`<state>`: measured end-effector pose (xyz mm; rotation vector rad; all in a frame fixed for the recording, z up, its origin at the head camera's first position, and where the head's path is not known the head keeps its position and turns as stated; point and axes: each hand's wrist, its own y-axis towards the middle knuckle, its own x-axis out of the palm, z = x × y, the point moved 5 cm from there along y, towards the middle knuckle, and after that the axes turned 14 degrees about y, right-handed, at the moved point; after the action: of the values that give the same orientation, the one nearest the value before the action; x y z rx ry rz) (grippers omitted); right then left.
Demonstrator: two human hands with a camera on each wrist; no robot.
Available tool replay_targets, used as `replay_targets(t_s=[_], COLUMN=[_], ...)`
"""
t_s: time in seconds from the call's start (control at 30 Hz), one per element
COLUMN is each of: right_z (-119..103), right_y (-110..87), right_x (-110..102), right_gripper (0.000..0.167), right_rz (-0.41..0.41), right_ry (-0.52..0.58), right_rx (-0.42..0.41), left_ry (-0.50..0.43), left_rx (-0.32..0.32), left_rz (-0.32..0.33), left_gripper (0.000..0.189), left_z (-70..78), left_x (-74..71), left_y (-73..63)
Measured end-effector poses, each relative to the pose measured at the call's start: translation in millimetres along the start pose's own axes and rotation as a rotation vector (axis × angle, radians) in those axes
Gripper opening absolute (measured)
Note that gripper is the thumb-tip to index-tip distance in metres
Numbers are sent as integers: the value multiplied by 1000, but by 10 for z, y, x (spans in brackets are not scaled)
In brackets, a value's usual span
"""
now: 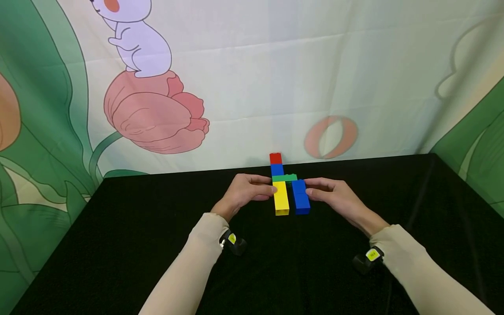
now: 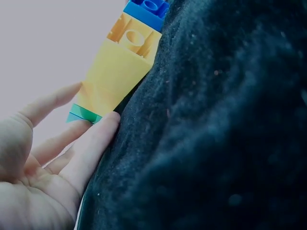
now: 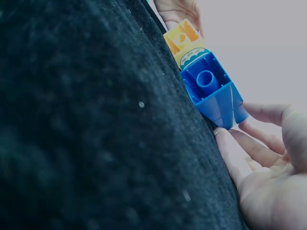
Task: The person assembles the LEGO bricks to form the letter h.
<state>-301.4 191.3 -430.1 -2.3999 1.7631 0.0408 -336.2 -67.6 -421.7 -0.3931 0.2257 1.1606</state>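
Note:
A build of toy building bricks lies over the black surface, its hollow undersides facing me. A red brick point(image 1: 275, 158) and a blue one point(image 1: 277, 169) top it, with a green brick point(image 1: 284, 178) across. Below are a yellow brick leg point(image 1: 281, 197) and a blue brick leg point(image 1: 301, 197), side by side with a narrow gap. My left hand point(image 1: 250, 190) holds the yellow side, thumb on its edge and fingers by the green brick. Opposite, my right hand point(image 1: 336, 197) holds the blue leg between thumb and fingers. A printed pattern point(image 3: 193, 56) shows on the yellow brick's inner side.
Black cloth point(image 1: 157, 245) covers the table. Behind its far edge hangs a printed curtain point(image 1: 244, 87) with a flower and a white animal. Each wrist carries a small black camera, one on the left point(image 1: 237, 244) and one on the right point(image 1: 364, 263).

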Motion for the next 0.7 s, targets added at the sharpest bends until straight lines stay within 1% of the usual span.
replay_targets(t_s=[0.33, 0.7], right_z=[14, 15], right_y=[-3, 3], right_x=[10, 17], right_gripper=[61, 62], right_rz=[5, -2], right_ry=[-17, -39], right_rx=[11, 9], left_ry=[5, 12], left_rx=[-22, -31], left_rz=[12, 15], left_gripper=[45, 43], left_z=[14, 5], left_x=[8, -7], left_y=[-22, -27])
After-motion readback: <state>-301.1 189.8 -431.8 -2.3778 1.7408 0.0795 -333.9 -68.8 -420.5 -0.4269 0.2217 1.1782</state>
